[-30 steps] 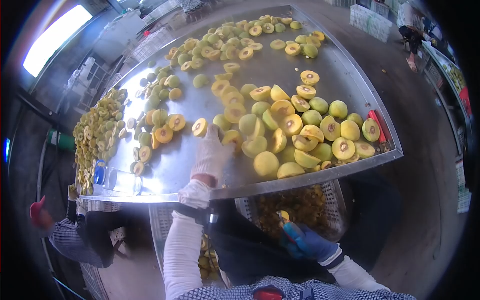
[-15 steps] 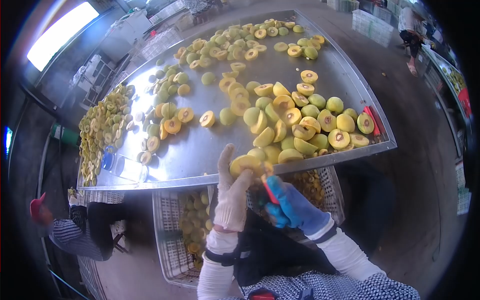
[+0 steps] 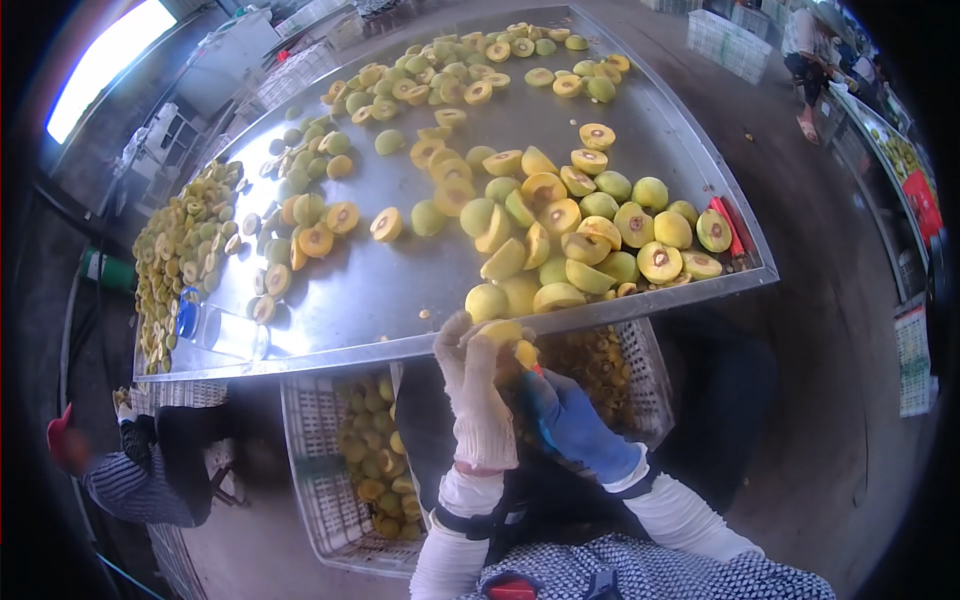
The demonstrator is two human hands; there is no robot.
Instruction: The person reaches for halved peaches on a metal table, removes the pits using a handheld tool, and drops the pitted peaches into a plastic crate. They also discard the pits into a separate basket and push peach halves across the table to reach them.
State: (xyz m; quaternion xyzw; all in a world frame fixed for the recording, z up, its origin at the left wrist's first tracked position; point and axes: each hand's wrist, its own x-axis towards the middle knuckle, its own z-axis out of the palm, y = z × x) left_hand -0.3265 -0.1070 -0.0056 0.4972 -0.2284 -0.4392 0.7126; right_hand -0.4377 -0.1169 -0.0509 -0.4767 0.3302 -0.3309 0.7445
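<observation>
My left hand, in a white glove, is closed around a yellow fruit half just off the near edge of the metal table. Close beside it, my right hand, in a blue glove, grips a small red-handled tool against the fruit, its working end hidden. A yellow piece shows at the tool. Halved green-yellow fruits are heaped on the table just beyond my hands.
Below the table stand a crate of fruit halves and a crate of scraps. A red tool and a bottle lie on the table. A person in a red cap sits left; another person is far right.
Both hands have drawn closer together, and the left fingers now curl over the fruit. The yellow piece at the tool shows more clearly. The whole view has shifted slightly.
</observation>
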